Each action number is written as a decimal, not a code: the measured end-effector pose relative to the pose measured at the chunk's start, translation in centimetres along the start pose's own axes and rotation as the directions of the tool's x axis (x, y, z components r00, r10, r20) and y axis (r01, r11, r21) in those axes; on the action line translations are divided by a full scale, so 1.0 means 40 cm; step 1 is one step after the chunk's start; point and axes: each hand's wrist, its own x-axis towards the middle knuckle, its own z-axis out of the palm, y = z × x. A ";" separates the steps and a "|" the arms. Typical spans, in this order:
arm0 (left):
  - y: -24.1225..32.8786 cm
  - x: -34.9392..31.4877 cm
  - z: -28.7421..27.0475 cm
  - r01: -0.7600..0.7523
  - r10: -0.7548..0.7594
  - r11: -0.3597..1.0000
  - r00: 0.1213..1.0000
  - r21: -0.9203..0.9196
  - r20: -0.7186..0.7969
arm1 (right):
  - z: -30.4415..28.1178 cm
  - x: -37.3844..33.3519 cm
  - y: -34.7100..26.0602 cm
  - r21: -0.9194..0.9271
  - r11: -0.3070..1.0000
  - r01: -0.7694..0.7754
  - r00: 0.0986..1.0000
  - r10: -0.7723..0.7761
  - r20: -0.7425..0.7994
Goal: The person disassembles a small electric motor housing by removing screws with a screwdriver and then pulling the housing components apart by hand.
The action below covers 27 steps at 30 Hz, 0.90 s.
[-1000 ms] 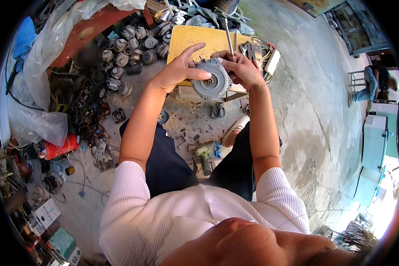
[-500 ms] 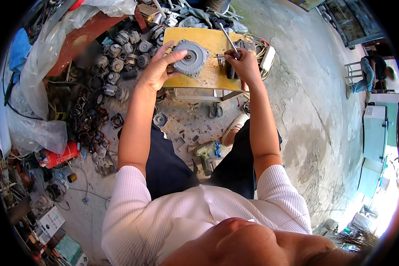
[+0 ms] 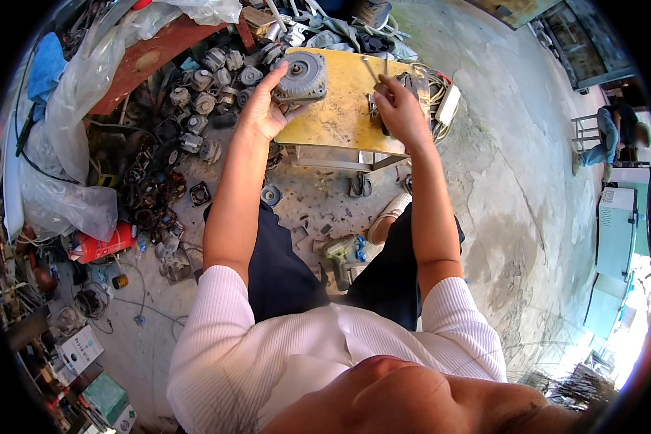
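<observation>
My left hand [image 3: 263, 110] grips a grey, square-flanged electric motor [image 3: 305, 78] by its side, above the left part of a small yellow table [image 3: 329, 129]. The motor's ribbed round face and central shaft point upward. My right hand [image 3: 402, 114] is closed around a thin metal rod-like tool [image 3: 369, 69], its tip pointing up and away; the exact kind cannot be made out. Dark metal pieces lie on the table beside and partly behind that hand.
Several similar motors [image 3: 204, 103] are heaped on the floor left of the table. A green cordless power tool [image 3: 336, 253] stands between my legs. A white power strip [image 3: 448, 103] and coiled cables lie at the table's right. Another person [image 3: 602, 137] sits far right.
The motor has tilted from its face toward me to its face upward, showing its side. My right hand's tool has swung to lean left. The whole view has shifted slightly.
</observation>
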 end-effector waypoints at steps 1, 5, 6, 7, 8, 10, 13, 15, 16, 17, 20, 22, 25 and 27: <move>0.001 -0.001 0.016 0.000 0.001 1.000 1.000 -0.013 0.017 | 0.032 0.016 0.078 0.042 0.993 0.110 0.992 -0.107 -0.062; 0.010 -0.012 0.017 0.007 -0.003 0.998 0.998 -0.056 0.064 | 0.112 -0.025 0.011 -0.190 0.953 0.235 0.966 -0.251 -0.061; 0.009 -0.009 0.015 0.017 -0.011 0.998 0.997 -0.067 0.081 | 0.135 -0.034 0.018 -0.292 0.927 0.233 0.961 -0.265 -0.076; 0.008 -0.006 0.013 0.027 -0.020 0.997 0.995 -0.078 0.096 | 0.158 -0.042 0.024 -0.391 0.892 0.226 0.956 -0.281 -0.088; 0.006 -0.004 0.011 0.033 -0.025 0.996 0.995 -0.080 0.093 | 0.176 -0.047 0.029 -0.449 0.868 0.213 0.953 -0.285 -0.098; 0.002 -0.002 0.012 0.045 -0.037 0.995 0.996 -0.085 0.087 | 0.189 -0.063 0.030 -0.553 0.803 0.223 0.947 -0.313 -0.073; 0.001 -0.009 0.017 0.027 -0.024 0.999 0.997 -0.046 0.068 | 0.195 -0.064 0.030 -0.628 0.747 0.219 0.950 -0.309 -0.036; -0.005 -0.015 0.023 0.001 -0.001 1.000 0.999 0.006 0.040 | 0.187 -0.063 0.016 -0.674 0.717 0.177 0.972 -0.233 0.007; -0.006 -0.017 0.026 -0.015 0.014 0.999 1.000 0.031 0.026 | 0.179 -0.061 0.003 -0.603 0.775 0.192 0.966 -0.256 -0.022; -0.011 -0.016 0.027 -0.092 0.092 0.991 0.996 0.101 0.004 | 0.168 -0.058 -0.013 -0.526 0.825 0.209 0.960 -0.276 -0.052; -0.041 -0.044 0.082 -0.356 0.388 0.885 0.920 0.300 -0.054 | 0.120 -0.043 -0.049 -0.207 0.933 0.295 0.951 -0.308 -0.032; -0.054 -0.038 0.091 -0.434 0.473 0.814 0.881 0.386 -0.008 | 0.093 -0.037 -0.073 0.006 0.946 0.323 0.945 -0.323 0.045; -0.065 -0.045 0.103 -0.488 0.510 0.748 0.856 0.450 0.080 | 0.099 -0.047 -0.098 -0.176 0.920 0.350 0.934 -0.356 -0.005; -0.073 -0.054 0.120 -0.492 0.477 0.764 0.866 0.418 0.148 | 0.102 -0.042 -0.087 -0.272 0.870 0.411 0.898 -0.438 -0.045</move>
